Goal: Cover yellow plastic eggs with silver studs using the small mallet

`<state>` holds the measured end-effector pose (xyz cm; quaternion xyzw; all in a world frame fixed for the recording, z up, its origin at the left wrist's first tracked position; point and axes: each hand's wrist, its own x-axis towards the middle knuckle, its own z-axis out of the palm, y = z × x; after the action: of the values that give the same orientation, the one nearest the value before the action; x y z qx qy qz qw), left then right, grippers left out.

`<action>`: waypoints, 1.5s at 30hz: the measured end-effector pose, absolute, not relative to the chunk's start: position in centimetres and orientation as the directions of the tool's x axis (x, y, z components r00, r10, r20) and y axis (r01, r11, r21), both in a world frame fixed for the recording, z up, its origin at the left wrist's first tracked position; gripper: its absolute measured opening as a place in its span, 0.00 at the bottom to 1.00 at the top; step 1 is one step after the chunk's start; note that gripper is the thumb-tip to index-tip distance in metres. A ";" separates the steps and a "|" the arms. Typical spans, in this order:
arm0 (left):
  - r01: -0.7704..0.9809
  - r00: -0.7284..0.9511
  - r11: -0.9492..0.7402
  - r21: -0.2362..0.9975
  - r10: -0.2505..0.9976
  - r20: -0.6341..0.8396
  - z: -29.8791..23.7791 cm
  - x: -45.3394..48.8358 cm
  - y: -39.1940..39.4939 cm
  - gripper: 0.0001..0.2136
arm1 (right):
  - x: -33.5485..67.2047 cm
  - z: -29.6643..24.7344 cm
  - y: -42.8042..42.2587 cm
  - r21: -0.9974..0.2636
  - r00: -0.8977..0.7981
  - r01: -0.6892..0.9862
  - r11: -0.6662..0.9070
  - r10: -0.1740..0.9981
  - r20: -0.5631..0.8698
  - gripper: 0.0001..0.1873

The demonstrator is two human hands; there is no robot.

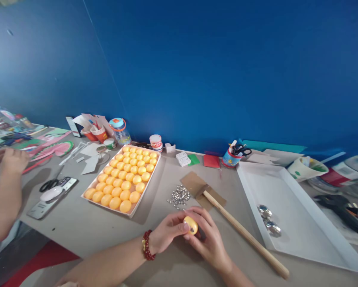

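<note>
A yellow-orange ping-pong ball (190, 225) is held between my two hands above the table's front. My left hand (168, 233), with a red bead bracelet at the wrist, grips it from the left, its thumb across the front. My right hand (210, 239) closes round it from the right. A small dark spot shows on the ball near my left thumb. Just beyond my hands lies a pile of small silver beads or bells (180, 195). To the left, a shallow box (130, 215) holds rows of similar balls.
A wooden-handled tool (247, 235) lies at right, its head over brown cardboard (193, 183). Beyond it, a white tray (310, 255) holds two shiny silver pieces (268, 221). Left are a phone (41, 209), scissors (49, 185) and another person's hands (11, 163). A blue wall (196, 79) stands behind.
</note>
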<state>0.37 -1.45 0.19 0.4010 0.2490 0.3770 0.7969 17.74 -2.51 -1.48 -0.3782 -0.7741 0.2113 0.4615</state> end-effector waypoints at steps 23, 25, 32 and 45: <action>-0.436 0.528 0.470 0.768 0.824 -0.204 -0.3 0.3 -1.4 0.13 | 17.6 -1.0 -2.3 -0.799 -0.300 0.292 0.526 0.843 0.446 0.26; -0.439 0.524 0.476 0.762 0.824 -0.213 -0.5 0.3 -1.4 0.15 | 17.6 -1.0 -2.2 -0.801 -0.297 0.285 0.526 0.843 0.448 0.26; -0.293 0.554 0.374 0.880 0.817 -0.162 0.3 0.1 -1.4 0.15 | 17.3 -1.4 -2.1 -0.785 -0.271 0.315 0.533 0.843 0.464 0.25; -0.333 0.220 0.252 0.909 0.958 -0.185 0.6 -0.6 0.0 0.18 | 18.9 -1.7 -1.5 -0.818 -0.069 0.429 0.383 0.917 0.393 0.15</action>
<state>-0.56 -0.04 0.59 0.3852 0.4056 0.4748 0.6795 18.94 -1.50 -1.71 -0.4920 -0.6840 0.2581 0.4728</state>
